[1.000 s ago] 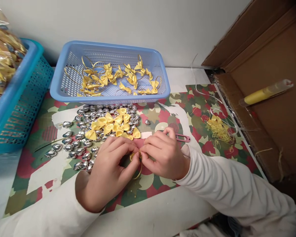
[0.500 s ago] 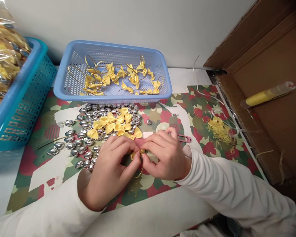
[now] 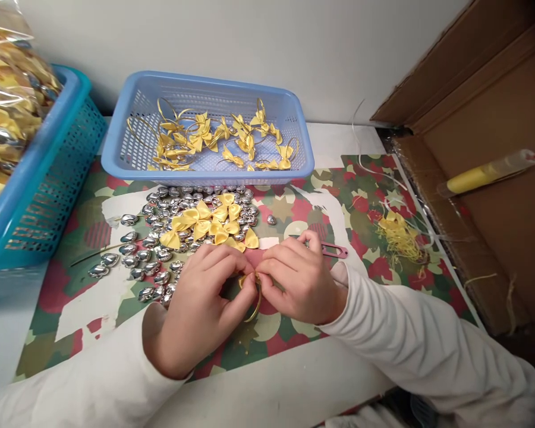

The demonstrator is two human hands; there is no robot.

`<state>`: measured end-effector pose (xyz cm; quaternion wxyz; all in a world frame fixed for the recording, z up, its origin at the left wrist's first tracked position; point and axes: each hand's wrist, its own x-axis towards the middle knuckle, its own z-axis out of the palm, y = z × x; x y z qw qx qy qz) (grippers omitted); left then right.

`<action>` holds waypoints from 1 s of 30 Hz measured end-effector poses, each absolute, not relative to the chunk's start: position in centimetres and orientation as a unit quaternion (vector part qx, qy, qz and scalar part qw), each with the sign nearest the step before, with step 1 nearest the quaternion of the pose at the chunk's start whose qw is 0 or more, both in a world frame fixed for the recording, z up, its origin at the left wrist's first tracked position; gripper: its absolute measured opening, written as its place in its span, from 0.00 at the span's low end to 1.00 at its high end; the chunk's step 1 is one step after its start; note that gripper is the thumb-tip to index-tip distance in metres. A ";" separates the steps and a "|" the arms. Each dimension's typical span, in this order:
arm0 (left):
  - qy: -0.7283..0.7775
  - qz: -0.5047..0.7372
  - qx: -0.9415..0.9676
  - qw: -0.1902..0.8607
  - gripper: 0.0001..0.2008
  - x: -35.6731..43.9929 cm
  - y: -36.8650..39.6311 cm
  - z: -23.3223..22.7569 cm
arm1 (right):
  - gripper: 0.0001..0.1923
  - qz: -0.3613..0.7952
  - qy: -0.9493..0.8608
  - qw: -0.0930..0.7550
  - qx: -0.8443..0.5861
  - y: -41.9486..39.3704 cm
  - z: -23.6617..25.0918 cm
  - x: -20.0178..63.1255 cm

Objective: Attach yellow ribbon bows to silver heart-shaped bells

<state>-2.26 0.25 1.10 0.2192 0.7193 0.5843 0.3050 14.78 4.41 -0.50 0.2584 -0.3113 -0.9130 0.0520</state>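
Observation:
Over the patterned mat point(image 3: 285, 324), my left hand point(image 3: 211, 297) is closed, thumb and index finger pinching a small yellow bow point(image 3: 242, 280). A gold cord loop point(image 3: 255, 309) hangs below the fingertips. My right hand point(image 3: 296, 279) meets it from the right, its thumb and index finger pinched at the same bow; the exact grip spot is hidden. A pink flat-handled tool point(image 3: 335, 249) passes behind my right hand, and whether any finger touches it cannot be seen. Just beyond the hands lie loose yellow bows point(image 3: 203, 219) among many silver egg-shaped beads point(image 3: 163, 254).
A blue basket point(image 3: 209, 177) at the back holds bows on gold loops. At left, a teal basket point(image 3: 57, 184) carries a clear bag point(image 3: 13, 101) of bows and silver pieces. Yellow thread scraps point(image 3: 399, 235) lie on the right, by a cardboard box point(image 3: 485, 107) with a yellow tube point(image 3: 485, 173).
The view has shifted slightly. Both hands stay together at the bow with small finger movements, and more of the gold loop shows beneath the fingertips.

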 end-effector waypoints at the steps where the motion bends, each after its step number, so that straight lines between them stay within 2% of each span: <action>1: 0.586 0.305 0.718 0.221 0.07 -2.3 0.3 1.1 | 0.11 0.046 -0.916 0.255 -0.307 4.4 -0.5 14.8; 6: 0.594 0.299 0.713 0.223 0.07 -2.2 0.2 0.9 | 0.11 0.019 -0.927 0.226 -0.299 4.6 -0.1 15.0; 11: 0.598 0.292 0.714 0.216 0.07 -2.3 0.3 0.8 | 0.11 0.019 -0.922 0.241 -0.303 4.7 -0.1 15.0; 20: 0.610 0.279 0.712 0.210 0.08 -2.1 0.1 0.8 | 0.09 0.085 -0.872 0.258 -0.407 3.7 0.9 14.7; 30: 0.606 0.282 0.713 0.212 0.09 -2.2 0.0 0.6 | 0.08 0.147 -0.847 0.306 -0.409 3.1 0.4 14.4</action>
